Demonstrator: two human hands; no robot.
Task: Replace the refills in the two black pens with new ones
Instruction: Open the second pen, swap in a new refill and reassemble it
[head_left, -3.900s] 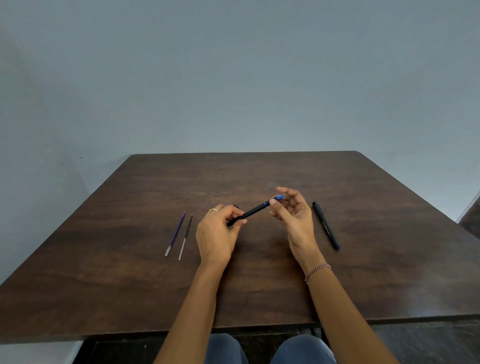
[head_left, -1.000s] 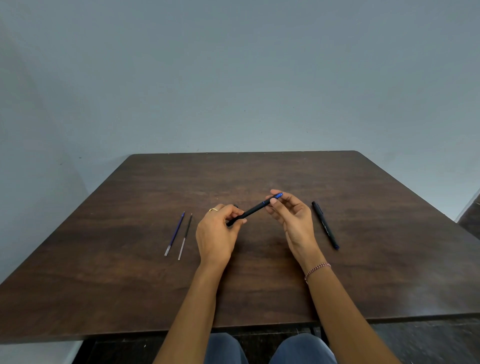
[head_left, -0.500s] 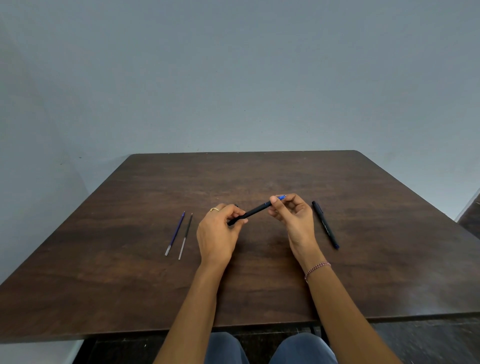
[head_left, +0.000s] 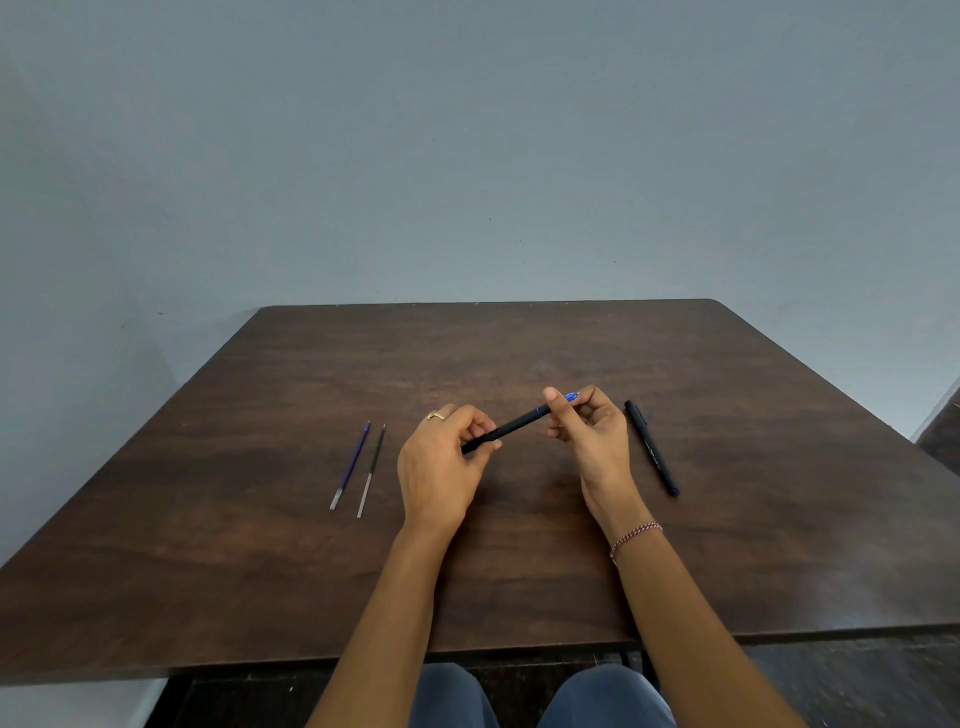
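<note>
The task is judged to be at an early step. The first black pen (head_left: 511, 428) is held above the bench (head_left: 519, 343) between both hands. Its lower end is gripped by the curled fingers and thumb of the left hand (head_left: 441, 467), and its upper end, by the blue tip (head_left: 571, 396), is pinched by the right hand (head_left: 592, 441). No old refill is seen drawn out, and whether the tip is loosened cannot be told.

The second black pen (head_left: 652, 449) lies flat on the bench just to the right of the right hand, untouched and apparently unopened. A blue refill (head_left: 350, 465) and a dark refill (head_left: 371, 470) lie side by side to the left of the left hand, apart from it. They are taken to be the new ones, not yet fitted, so both exchanges are judged to remain.

A ring (head_left: 435, 415) is worn on the left hand and a bracelet (head_left: 636, 532) on the right wrist. A grey wall (head_left: 467, 156) stands beyond the hands. The one hindrance judged is that both hands are occupied by the same pen, so one must be freed before a refill is taken up.
</note>
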